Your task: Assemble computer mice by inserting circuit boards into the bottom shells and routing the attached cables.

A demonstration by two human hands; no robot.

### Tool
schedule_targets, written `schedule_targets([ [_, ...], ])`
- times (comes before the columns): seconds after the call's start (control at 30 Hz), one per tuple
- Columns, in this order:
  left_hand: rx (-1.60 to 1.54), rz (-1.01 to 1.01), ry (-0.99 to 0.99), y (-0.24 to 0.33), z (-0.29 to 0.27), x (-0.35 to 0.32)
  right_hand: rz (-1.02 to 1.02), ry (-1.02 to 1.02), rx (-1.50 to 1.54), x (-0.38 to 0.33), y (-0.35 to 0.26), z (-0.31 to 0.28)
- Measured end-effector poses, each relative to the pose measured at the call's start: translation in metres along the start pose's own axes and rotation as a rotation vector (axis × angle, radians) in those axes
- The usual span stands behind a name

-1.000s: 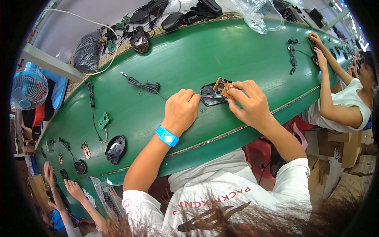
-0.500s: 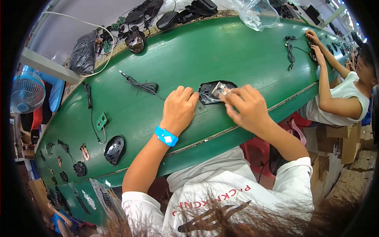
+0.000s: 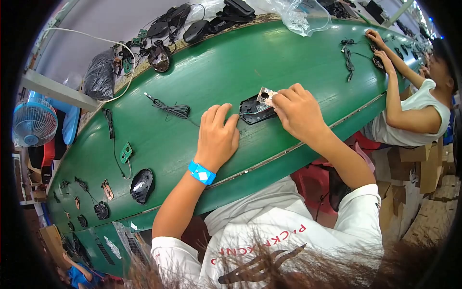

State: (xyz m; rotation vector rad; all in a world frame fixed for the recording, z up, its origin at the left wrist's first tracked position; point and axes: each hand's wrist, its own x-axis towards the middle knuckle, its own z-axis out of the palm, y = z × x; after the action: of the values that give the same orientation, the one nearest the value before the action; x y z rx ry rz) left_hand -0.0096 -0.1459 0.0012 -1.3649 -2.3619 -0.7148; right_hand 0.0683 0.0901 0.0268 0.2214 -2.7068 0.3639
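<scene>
In front of me a black mouse base (image 3: 248,112) lies on the green conveyor belt, its inside facing up and a thin light wire across it. My right hand (image 3: 300,110) pinches a small pale circuit board (image 3: 265,95) with a dark hole, tilted above the far edge of the base. Close to the left end of the base, my left hand (image 3: 217,135) rests on the belt with fingers bent and slightly apart. A coiled black cable (image 3: 172,109) lies left of it, and its lead runs under the hand. A blue wrist strap (image 3: 201,172) circles my left wrist.
A glossy black mouse cover (image 3: 142,186) and a green circuit board (image 3: 126,152) lie to the left. Mouse parts and cables (image 3: 166,24) crowd the far ledge, beside a clear plastic bag (image 3: 303,17). At the right another person (image 3: 409,103) handles parts at the belt.
My right hand has turned the circuit board and moved it slightly away over the base. The left hand's fingers have loosened and spread a little. Parts at the left have shifted slightly right.
</scene>
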Motion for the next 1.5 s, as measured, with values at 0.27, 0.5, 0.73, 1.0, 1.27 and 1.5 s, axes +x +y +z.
schedule_targets([
  [0.27, 0.0, -0.077, -0.013, 0.034, 0.02, 0.008, -0.042, -0.002, 0.006, 0.005, 0.005, 0.001],
  [0.5, 0.143, -0.074, -0.044, 0.038, 0.026, 0.001, -0.081, 0.0, 0.029, 0.004, 0.018, 0.005],
  [0.73, 0.15, -0.091, -0.092, 0.039, 0.032, -0.001, -0.112, -0.026, 0.079, 0.007, 0.026, 0.003],
  [1.0, 0.044, -0.123, -0.138, 0.039, 0.029, 0.002, -0.234, -0.055, 0.148, 0.01, 0.047, 0.006],
  [1.27, 0.067, -0.121, -0.18, 0.041, 0.028, 0.006, -0.389, -0.153, 0.328, 0.019, 0.063, 0.009],
  [1.5, 0.066, -0.131, -0.187, 0.042, 0.031, 0.006, -0.451, -0.198, 0.307, 0.024, 0.063, 0.007],
])
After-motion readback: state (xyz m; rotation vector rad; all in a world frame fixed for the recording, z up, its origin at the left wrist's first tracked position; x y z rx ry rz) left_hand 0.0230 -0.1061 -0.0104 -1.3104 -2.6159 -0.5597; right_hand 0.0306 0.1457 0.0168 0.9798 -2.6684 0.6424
